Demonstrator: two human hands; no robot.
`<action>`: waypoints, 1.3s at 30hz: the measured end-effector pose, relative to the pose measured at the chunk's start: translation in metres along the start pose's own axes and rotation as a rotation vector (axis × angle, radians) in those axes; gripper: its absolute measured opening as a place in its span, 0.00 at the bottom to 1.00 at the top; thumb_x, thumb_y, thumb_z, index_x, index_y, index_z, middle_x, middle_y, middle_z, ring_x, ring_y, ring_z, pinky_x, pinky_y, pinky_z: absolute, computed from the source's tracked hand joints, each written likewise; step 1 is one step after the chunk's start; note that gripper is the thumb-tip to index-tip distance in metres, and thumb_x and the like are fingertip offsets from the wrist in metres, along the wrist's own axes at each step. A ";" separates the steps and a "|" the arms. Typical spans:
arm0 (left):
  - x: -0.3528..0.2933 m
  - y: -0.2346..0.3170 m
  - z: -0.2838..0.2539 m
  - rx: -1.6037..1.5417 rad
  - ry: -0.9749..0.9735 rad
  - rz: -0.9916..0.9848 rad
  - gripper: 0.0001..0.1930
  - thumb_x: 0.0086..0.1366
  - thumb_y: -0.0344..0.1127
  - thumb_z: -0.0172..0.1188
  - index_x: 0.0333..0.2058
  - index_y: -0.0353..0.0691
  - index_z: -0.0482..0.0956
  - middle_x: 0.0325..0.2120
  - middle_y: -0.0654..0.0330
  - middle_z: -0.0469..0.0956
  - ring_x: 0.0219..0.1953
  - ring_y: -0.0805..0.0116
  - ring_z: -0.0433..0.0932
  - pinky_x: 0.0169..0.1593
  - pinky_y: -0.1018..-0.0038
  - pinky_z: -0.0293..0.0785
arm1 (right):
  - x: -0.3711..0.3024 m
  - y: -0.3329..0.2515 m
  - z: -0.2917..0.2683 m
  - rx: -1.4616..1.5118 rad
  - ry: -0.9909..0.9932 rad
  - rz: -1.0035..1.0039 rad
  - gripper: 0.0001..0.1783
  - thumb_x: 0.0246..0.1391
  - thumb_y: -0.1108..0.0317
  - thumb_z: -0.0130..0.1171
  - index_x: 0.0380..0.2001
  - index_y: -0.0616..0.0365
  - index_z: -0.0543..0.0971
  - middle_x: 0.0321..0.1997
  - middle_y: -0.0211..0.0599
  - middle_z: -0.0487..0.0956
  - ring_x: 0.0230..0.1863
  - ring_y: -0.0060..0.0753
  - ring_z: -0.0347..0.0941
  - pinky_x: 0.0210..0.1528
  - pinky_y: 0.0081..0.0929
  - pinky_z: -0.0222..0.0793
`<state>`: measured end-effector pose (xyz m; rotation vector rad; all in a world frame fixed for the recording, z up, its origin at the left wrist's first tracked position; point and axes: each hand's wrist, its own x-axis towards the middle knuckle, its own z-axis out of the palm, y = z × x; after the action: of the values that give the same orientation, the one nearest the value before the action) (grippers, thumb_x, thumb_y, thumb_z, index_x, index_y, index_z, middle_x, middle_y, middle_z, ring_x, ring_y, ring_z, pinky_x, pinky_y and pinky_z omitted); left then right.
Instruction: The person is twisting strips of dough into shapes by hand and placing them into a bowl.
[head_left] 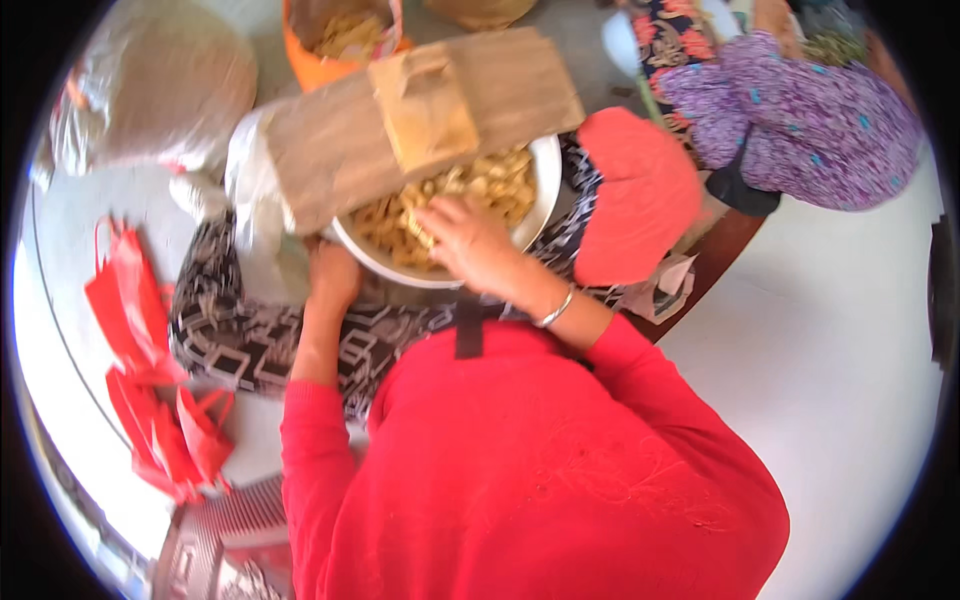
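My right hand [470, 245] reaches into a white basin [548, 190] filled with yellowish, sliced-looking pieces [500, 185]. Its fingers bend in among the pieces and appear to close on some of them; their exact kind cannot be told. A wooden board [330, 145] lies slantwise across the far side of the basin, with a smaller yellow-brown block [428, 110] fixed on top. My left hand [333, 275] is low by the board's near left corner, beside a clear plastic bag [262, 180]. The left fingers are hidden there.
An orange bucket [300, 55] with similar pieces stands beyond the board. Large plastic-wrapped goods [165, 85] lie far left, red bags [125, 295] on the left. A coral cushion-like cloth [635, 195] is right of the basin. Another person's purple patterned sleeve [820, 120] shows at far right.
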<state>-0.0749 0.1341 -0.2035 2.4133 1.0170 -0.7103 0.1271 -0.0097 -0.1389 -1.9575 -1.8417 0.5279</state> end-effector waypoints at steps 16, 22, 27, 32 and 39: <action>-0.033 0.003 0.008 0.173 0.211 0.040 0.22 0.55 0.40 0.62 0.47 0.37 0.79 0.52 0.48 0.73 0.61 0.50 0.64 0.62 0.54 0.60 | -0.046 0.005 -0.012 0.173 0.205 0.038 0.16 0.52 0.69 0.59 0.45 0.58 0.76 0.52 0.38 0.73 0.52 0.43 0.70 0.51 0.37 0.68; -0.122 0.062 -0.054 -0.512 0.383 0.479 0.05 0.53 0.31 0.60 0.27 0.37 0.80 0.22 0.50 0.77 0.28 0.48 0.77 0.35 0.58 0.70 | -0.054 -0.009 -0.024 0.838 -0.064 0.037 0.23 0.56 0.63 0.60 0.51 0.65 0.73 0.54 0.47 0.72 0.57 0.44 0.68 0.58 0.36 0.63; -0.147 0.132 -0.124 -0.814 0.416 0.554 0.03 0.57 0.26 0.59 0.25 0.34 0.76 0.16 0.51 0.74 0.17 0.59 0.74 0.23 0.68 0.68 | -0.045 -0.061 -0.088 1.099 -0.268 -0.067 0.52 0.45 0.54 0.71 0.66 0.61 0.55 0.61 0.45 0.66 0.63 0.41 0.62 0.64 0.35 0.58; -0.146 0.162 -0.166 -0.472 0.631 0.587 0.05 0.52 0.28 0.60 0.30 0.39 0.77 0.19 0.49 0.76 0.23 0.47 0.77 0.26 0.61 0.71 | -0.061 -0.060 -0.130 1.116 -0.141 0.066 0.54 0.47 0.47 0.69 0.67 0.62 0.52 0.67 0.45 0.61 0.68 0.35 0.55 0.67 0.34 0.53; -0.135 0.128 -0.136 -0.327 0.601 0.441 0.06 0.52 0.30 0.60 0.26 0.41 0.72 0.20 0.52 0.75 0.24 0.49 0.77 0.26 0.59 0.70 | -0.084 -0.029 -0.135 0.681 -0.283 0.234 0.13 0.54 0.64 0.63 0.34 0.63 0.75 0.24 0.39 0.74 0.28 0.21 0.70 0.31 0.27 0.67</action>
<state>-0.0213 0.0567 0.0062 2.4590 0.6774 0.3289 0.1683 -0.0966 -0.0091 -1.6720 -1.3106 1.3582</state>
